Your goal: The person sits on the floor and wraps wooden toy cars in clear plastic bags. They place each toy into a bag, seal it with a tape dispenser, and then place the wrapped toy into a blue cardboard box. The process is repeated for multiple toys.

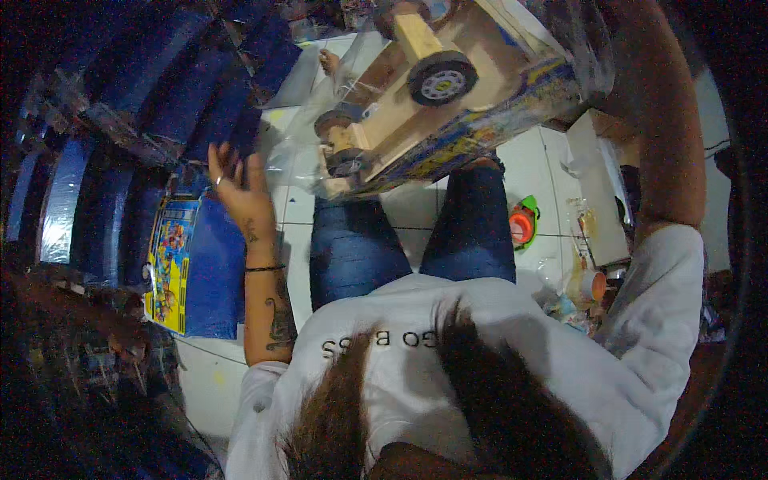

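A wooden toy truck (pixel 400 128) wrapped in clear plastic is raised above my knees. It is tilted, with its underside and black wheels facing me and a blue-and-yellow printed side along its lower edge. My left hand (pixel 238 186) is left of the truck, apart from it, with its fingers spread and nothing in them. My right forearm (pixel 668 120) runs up past the truck's right end. The right hand itself lies beyond the upper edge, so its grip does not show.
Dark blue wrapped packages (pixel 200 96) are stacked at the left. Below them stands a blue box (pixel 220 268) with a yellow printed side. An orange-and-green object (pixel 523 222) lies on the white tiled floor (pixel 544 172). An open carton (pixel 596 188) stands at the right.
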Demonstrator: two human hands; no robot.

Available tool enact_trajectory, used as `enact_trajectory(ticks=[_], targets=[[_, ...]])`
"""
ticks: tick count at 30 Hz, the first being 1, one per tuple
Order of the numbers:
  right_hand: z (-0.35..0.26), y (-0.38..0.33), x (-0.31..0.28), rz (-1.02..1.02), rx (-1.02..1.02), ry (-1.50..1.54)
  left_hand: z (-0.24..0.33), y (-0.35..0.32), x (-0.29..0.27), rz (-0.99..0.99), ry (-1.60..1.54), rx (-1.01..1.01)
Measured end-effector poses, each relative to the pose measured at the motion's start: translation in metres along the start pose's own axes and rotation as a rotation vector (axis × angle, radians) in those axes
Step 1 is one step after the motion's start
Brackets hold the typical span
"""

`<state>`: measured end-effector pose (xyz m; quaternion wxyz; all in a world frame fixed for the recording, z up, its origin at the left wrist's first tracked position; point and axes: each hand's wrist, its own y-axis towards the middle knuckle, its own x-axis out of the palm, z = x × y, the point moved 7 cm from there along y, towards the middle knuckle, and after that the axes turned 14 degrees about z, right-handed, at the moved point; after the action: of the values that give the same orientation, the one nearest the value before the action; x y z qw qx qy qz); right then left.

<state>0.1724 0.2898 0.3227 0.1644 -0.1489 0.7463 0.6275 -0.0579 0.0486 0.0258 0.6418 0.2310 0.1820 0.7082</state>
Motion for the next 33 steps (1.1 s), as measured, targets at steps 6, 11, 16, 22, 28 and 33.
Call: enact_trajectory(ticks=[6,11,16,22,28,33], targets=[[-0.063,-0.046,0.155,-0.750,-0.334,-0.183,0.100,-0.054,0.145,-0.737,-0.240,0.266],[-0.056,-0.110,0.209,-0.755,-0.363,-0.112,0.045,-0.090,0.167,-0.907,-0.165,0.009],[-0.042,-0.127,0.198,-0.888,-0.274,0.117,0.023,-0.095,0.144,-0.589,0.145,0.443],[0.053,-0.143,0.131,-1.181,0.181,0.044,-0.038,-0.064,0.131,-0.437,-0.084,-0.438],[0.072,-0.107,0.104,-0.455,-0.120,-0.008,-0.102,-0.027,0.128,-0.414,0.423,-0.174],[0.143,-0.244,0.135,0.235,0.756,0.081,-0.209,-0.015,0.114,-0.296,-0.192,-0.747]])
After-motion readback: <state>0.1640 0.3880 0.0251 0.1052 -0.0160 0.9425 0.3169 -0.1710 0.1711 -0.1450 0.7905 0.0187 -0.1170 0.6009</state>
